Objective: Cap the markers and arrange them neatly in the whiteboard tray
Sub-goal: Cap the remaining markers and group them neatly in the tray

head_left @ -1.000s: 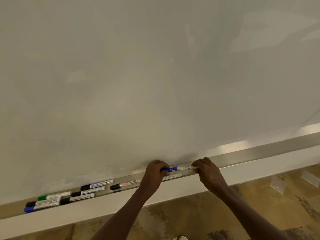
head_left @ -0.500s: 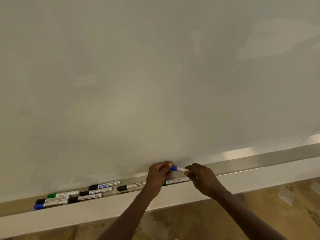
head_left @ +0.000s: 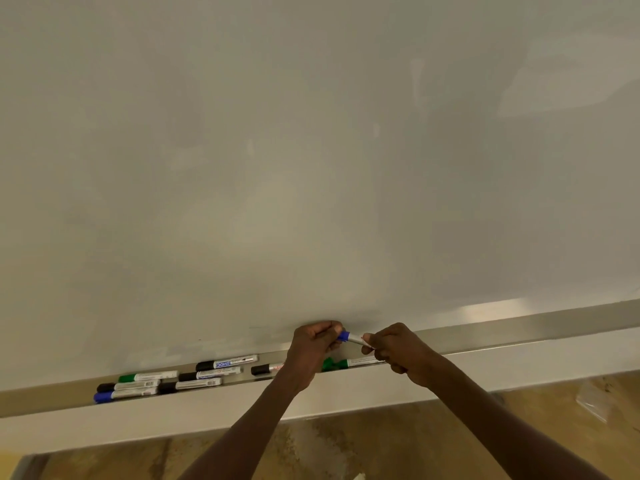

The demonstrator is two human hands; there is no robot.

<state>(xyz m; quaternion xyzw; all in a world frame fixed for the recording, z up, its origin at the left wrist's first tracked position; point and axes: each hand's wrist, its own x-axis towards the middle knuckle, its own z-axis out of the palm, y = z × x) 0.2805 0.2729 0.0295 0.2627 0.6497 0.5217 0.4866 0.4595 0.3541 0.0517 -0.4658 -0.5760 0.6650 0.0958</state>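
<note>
Just above the whiteboard tray (head_left: 519, 336), both hands hold one blue marker (head_left: 350, 338). My left hand (head_left: 311, 344) pinches its blue cap end; my right hand (head_left: 394, 348) grips the white barel end. Below them in the tray lie a green marker (head_left: 346, 363) and a black-capped marker (head_left: 265, 369), partly hidden by my left wrist. Further left in the tray sits a group of several capped markers (head_left: 162, 384): black, green and blue caps, lying lengthwise in rows.
The large blank whiteboard (head_left: 311, 168) fills the upper view. Below the tray runs a white ledge (head_left: 173, 420), then a brown patterned floor (head_left: 329, 448). A clear plastic bag (head_left: 594, 400) lies on the floor at the right.
My hands have drawn closer together along the blue marker, so less of its barrel shows between them. The view has shifted, moving the tray's marker group rightward in frame.
</note>
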